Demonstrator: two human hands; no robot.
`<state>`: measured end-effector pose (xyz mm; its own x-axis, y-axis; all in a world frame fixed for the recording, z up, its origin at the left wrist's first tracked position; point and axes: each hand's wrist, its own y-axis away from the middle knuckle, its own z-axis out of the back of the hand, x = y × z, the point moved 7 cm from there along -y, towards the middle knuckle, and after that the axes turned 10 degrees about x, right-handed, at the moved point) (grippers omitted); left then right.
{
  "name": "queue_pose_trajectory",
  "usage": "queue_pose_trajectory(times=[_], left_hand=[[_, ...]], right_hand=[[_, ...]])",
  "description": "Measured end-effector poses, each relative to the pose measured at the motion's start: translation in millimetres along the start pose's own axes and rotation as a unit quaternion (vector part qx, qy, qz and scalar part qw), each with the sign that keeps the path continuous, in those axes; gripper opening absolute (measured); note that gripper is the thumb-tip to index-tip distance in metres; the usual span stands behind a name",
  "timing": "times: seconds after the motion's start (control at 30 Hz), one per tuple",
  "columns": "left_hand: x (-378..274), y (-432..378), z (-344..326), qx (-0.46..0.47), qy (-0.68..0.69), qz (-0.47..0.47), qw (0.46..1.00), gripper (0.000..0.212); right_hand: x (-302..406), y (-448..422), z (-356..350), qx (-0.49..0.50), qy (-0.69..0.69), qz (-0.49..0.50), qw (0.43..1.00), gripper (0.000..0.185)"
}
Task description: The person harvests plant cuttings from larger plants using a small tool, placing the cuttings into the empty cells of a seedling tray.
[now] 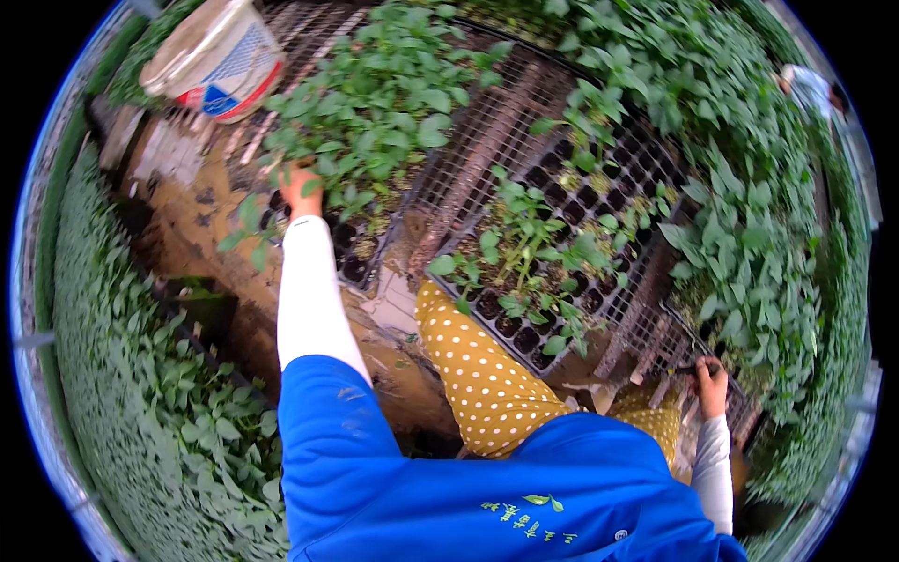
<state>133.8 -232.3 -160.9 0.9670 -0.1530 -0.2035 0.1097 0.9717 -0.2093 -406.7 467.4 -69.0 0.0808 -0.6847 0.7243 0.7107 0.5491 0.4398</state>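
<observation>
My left hand (302, 190) reaches into the near-left corner of a seedling tray (358, 270) packed with leafy green seedlings (379, 105). Leaves cover its fingertips, so its grip cannot be made out. In front of me, a second black cell tray (527, 341) lies tilted on wire mesh, with many bare cells. Several loose seedlings (523, 235) lie across that tray, some with root plugs showing. Off to the right, my right hand (711, 386) has its fingers curled around a small dark object (685, 370), beside the densely planted tray there.
A white bucket (225, 63) with red and blue print stands at the far left. Wire mesh (484, 133) over rusty bars supports the trays. Muddy, wet ground (211, 239) lies at the left. Dense seedlings (758, 211) line the right side. Another person (808, 88) is at the far right.
</observation>
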Motion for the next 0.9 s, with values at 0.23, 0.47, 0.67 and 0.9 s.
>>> queue_pose_trajectory(times=[0.23, 0.47, 0.67, 0.9], left_hand=[[60, -19, -55, 0.167, -0.040, 0.091, 0.981, 0.044], [14, 46, 69, -0.012, 0.500, 0.159, 0.851, 0.033], [-152, 133, 236, -0.049, 0.416, -0.058, 0.906, 0.026], [-457, 394, 203, 0.234, 0.256, -0.575, 0.741, 0.056]], right_hand=[[36, 9, -7, 0.020, 0.016, -0.020, 0.999, 0.020], [67, 27, -7, 0.037, -0.174, 0.097, 0.979, 0.017], [96, 55, -15, -0.025, 0.114, 0.314, 0.942, 0.015], [88, 84, -19, 0.033, 0.020, 0.388, 0.921, 0.016]])
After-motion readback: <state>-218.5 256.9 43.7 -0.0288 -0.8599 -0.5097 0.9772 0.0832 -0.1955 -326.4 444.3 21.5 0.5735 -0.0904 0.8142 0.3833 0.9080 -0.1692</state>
